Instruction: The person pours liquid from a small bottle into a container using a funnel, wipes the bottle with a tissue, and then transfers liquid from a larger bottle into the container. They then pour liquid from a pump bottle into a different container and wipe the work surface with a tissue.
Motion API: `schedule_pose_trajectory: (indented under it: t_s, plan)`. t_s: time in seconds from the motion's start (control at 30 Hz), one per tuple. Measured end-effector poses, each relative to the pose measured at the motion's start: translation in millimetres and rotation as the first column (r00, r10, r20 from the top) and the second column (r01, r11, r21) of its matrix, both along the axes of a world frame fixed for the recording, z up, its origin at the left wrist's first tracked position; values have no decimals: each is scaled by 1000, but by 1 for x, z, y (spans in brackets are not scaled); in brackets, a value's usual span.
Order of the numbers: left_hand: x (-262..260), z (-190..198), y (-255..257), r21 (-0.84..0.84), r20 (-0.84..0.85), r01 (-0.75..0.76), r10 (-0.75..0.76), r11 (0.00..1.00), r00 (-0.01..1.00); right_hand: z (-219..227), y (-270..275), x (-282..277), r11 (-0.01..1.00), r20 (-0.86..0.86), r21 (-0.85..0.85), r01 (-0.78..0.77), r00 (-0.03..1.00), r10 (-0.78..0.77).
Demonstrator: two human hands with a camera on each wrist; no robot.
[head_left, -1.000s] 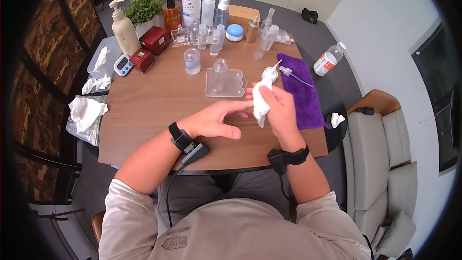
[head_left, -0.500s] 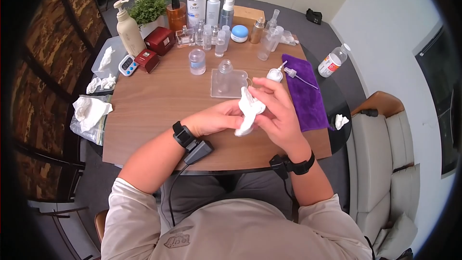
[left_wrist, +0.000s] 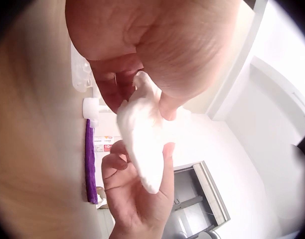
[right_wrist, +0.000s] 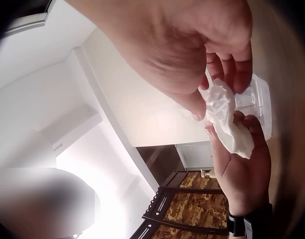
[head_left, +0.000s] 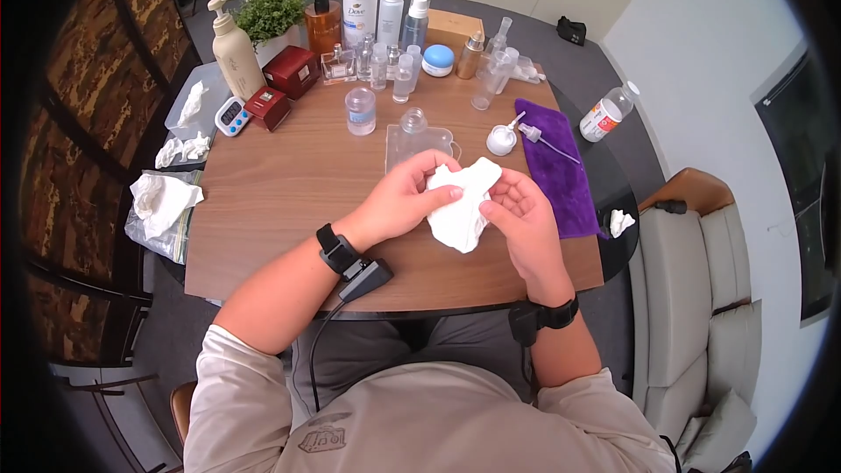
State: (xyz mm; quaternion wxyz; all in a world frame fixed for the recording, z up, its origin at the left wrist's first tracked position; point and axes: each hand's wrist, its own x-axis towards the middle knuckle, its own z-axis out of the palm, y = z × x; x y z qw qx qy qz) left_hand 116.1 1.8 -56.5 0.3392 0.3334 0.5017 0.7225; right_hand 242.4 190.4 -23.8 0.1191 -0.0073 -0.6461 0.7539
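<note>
A crumpled white tissue (head_left: 460,215) is held between both hands over the table's near part. The left hand (head_left: 399,201) pinches its left side, thumb on top; the right hand (head_left: 530,228) pinches its right side with thumb and fingers. Both wrist views show the tissue (left_wrist: 142,134) (right_wrist: 227,119) gripped from two sides. Behind the hands, a clear tray (head_left: 427,142) lies with a small clear bottle (head_left: 412,121) at it, partly hidden by the left hand. A white round container (head_left: 501,140) stands beyond the right hand.
A purple cloth (head_left: 561,184) with a spray pump (head_left: 532,132) lies at the right. A clear jar (head_left: 360,112) stands left of the tray. Several bottles, red boxes (head_left: 292,72) and a plant (head_left: 267,13) line the back. More tissues (head_left: 165,201) lie at the left edge.
The tissue, at first in the right hand alone, has come between both hands and is spread wider. The left hand has taken hold of it, and the white container is uncovered from behind the right hand.
</note>
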Motion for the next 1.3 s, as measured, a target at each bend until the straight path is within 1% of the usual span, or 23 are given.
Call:
schedule_pose_trajectory:
  t_s: [0.07, 0.13, 0.17, 0.2, 0.27, 0.3, 0.33, 0.4, 0.47, 0.5, 0.53, 0.57, 0.6, 0.67, 0.73, 0.83, 0.9, 0.93, 0.97, 1.0, 1.1, 1.23, 1.3]
  plan:
    - [-3, -1, -1, -2, 27, 7, -7, 1000, 1000, -3, 4, 0, 992, 99, -126, -28, 994, 41]
    - [-3, 0, -2, 116, -36, -26, 31, 993, 999, -11, 11, 0, 988, 146, -135, -70, 985, 89]
    - [-2, 2, -2, 117, -37, -25, 29, 993, 999, -14, 14, 0, 983, 192, -145, -110, 972, 137]
    - [-1, 5, -3, 131, -79, -34, 45, 991, 996, -18, 15, -1, 984, 191, -145, -108, 972, 135]
    - [0, 7, -3, 147, -121, -43, 61, 988, 991, -24, 17, -3, 990, 76, -116, 83, 994, -74]
    - [1, 8, -3, 160, -205, -45, 78, 986, 976, -23, 17, -3, 990, 76, -116, 85, 994, -76]
    - [1, 9, -3, 172, -288, -46, 95, 984, 953, -22, 17, -4, 973, 52, -191, 127, 992, -119]
    - [0, 11, -3, 152, -314, -35, 82, 988, 946, -16, 17, -5, 942, 17, -287, 172, 984, -175]
    - [-1, 11, -5, 134, -340, -25, 70, 991, 938, -13, 17, -5, 938, -6, -270, 216, 974, -226]
    - [-1, 8, -6, 122, -285, -10, 44, 992, 958, -12, 17, -5, 933, -25, -253, 257, 962, -272]
    - [-2, 4, -6, 111, -227, 6, 20, 994, 974, -13, 18, -4, 933, -26, -252, 257, 962, -272]
    - [-6, -1, -6, 111, -227, 6, 20, 994, 974, -15, 19, -4, 940, -86, -188, 284, 949, -304]
    - [-9, -4, -4, 143, -262, 6, 32, 990, 964, -15, 19, -4, 941, -147, -125, 314, 932, -330]
    - [-11, -9, -3, 174, -297, 7, 46, 985, 954, -12, 16, -1, 946, -185, -88, 312, 928, -323]
    - [-9, -3, -2, 211, -201, -28, 71, 977, 977, -10, 12, -1, 949, -223, -51, 312, 922, -316]
    - [2, 7, -2, 231, -269, -74, 137, 970, 953, -8, 6, -7, 938, -204, -110, 328, 916, -344]
    - [6, 10, -2, 207, -309, -71, 134, 976, 942, -3, 1, -12, 902, -149, -310, 300, 922, -358]
    - [7, 11, -2, 152, -401, -60, 117, 987, 908, -4, 1, -14, 901, -149, -311, 302, 921, -360]
    - [9, 12, -3, 96, -489, -56, 96, 994, 867, -7, 1, -16, 884, -138, -384, 267, 930, -341]
    - [11, 15, -3, 96, -490, -54, 95, 994, 867, -9, 1, -18, 860, -129, -456, 231, 938, -320]
    - [17, 24, -3, -86, -373, -97, 58, 992, 926, -12, 4, -20, 835, -95, -497, 234, 943, -320]
    - [13, 20, -4, -59, -436, -147, 107, 987, 894, -4, -1, -11, 815, -36, -544, 197, 966, -258]
    - [14, 20, -4, -39, -386, -178, 150, 983, 910, -7, -3, -5, 877, 51, -477, 46, 998, -25]
